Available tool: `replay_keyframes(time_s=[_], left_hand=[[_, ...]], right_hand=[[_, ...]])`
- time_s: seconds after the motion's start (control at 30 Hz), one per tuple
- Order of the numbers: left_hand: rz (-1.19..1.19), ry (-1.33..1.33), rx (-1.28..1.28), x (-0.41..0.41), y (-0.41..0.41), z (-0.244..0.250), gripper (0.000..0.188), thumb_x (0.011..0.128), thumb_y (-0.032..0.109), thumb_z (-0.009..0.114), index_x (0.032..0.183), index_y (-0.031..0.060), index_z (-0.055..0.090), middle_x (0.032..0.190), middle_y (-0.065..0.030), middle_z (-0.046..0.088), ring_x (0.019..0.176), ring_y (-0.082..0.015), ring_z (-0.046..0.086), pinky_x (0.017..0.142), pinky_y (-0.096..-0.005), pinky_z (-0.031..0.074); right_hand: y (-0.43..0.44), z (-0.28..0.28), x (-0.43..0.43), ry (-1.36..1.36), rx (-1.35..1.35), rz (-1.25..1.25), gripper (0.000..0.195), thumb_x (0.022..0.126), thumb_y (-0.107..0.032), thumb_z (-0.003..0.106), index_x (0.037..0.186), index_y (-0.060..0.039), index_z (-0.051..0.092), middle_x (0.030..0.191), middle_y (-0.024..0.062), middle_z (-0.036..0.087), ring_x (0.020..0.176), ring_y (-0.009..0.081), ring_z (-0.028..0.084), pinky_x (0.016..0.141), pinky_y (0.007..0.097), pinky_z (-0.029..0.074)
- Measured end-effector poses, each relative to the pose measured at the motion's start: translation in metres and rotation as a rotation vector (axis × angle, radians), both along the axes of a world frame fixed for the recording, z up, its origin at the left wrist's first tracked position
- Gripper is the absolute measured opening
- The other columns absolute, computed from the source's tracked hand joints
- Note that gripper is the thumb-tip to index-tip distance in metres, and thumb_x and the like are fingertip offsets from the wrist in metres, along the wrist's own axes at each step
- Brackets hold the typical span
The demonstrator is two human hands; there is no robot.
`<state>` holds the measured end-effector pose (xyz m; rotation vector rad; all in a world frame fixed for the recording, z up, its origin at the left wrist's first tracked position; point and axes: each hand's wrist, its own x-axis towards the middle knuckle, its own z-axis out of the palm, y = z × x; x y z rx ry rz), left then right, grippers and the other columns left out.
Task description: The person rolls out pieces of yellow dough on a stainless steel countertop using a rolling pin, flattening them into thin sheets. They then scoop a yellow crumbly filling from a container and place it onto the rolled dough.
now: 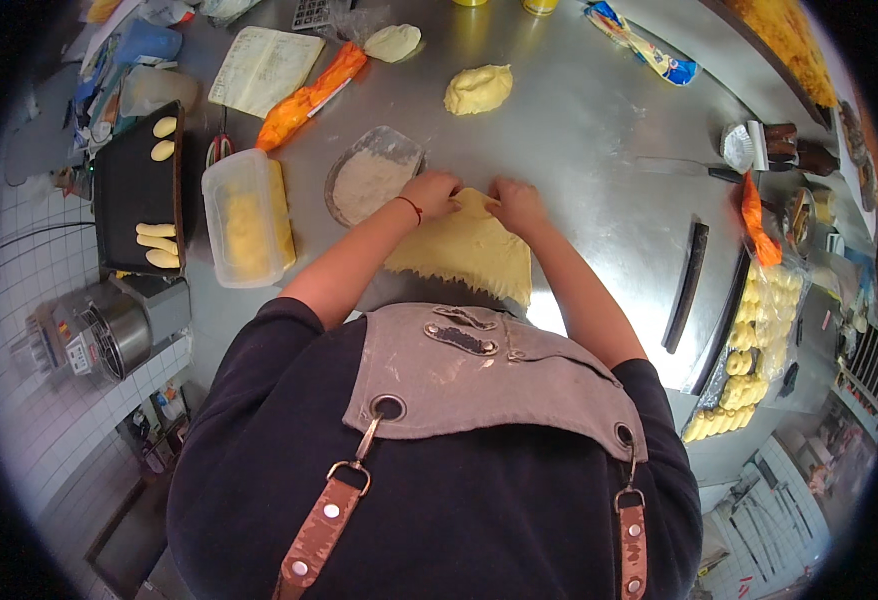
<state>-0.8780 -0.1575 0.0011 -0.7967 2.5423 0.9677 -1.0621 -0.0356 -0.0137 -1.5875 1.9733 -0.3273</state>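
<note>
A flat sheet of yellow dough (476,244) lies on the steel worktop in front of me, its near edge cut into a ragged fringe. At the sheet's far left corner my left hand (435,196), with a red cord at the wrist, pinches the dough edge. My right hand (515,204) has its fingers curled on the far edge a little to the right. Close beside my left hand is a scoop-like tray of white flour (373,180). A lump of yellow dough (478,89) rests farther back on the metal.
Left stand a plastic tub (240,217) and a black baking tray (135,195) with dough pieces. An orange bag (311,97) and open notebook (265,69) lie behind. To the right are a spatula (683,166), a dark bar (686,289) and a tray of shaped dough (743,360).
</note>
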Motion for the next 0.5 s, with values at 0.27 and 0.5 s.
replay_keyframes(time_s=[0.27,0.5], left_hand=[[0.415,0.104,0.129,-0.012,-0.024,0.023,0.02,0.085,0.017,0.07,0.101,0.0075,0.066,0.1,-0.0147,0.07,0.095,-0.0347,0.066,0.082,-0.0444,0.053],[0.468,0.273,-0.198,-0.019,-0.012,-0.01,0.015,0.083,0.013,0.07,0.094,0.0043,0.064,0.09,-0.017,0.066,0.086,-0.0357,0.064,0.077,-0.0443,0.051]], right_hand=[[-0.011,0.017,-0.022,-0.235,0.079,-0.174,0.02,0.08,-0.02,0.074,0.091,-0.0043,0.069,0.095,0.0153,0.07,0.088,0.0349,0.067,0.079,0.0462,0.052],[-0.018,-0.01,-0.017,-0.142,-0.127,-0.275,0.021,0.077,-0.017,0.078,0.088,-0.0032,0.067,0.09,0.0178,0.069,0.084,0.0372,0.067,0.073,0.0463,0.053]])
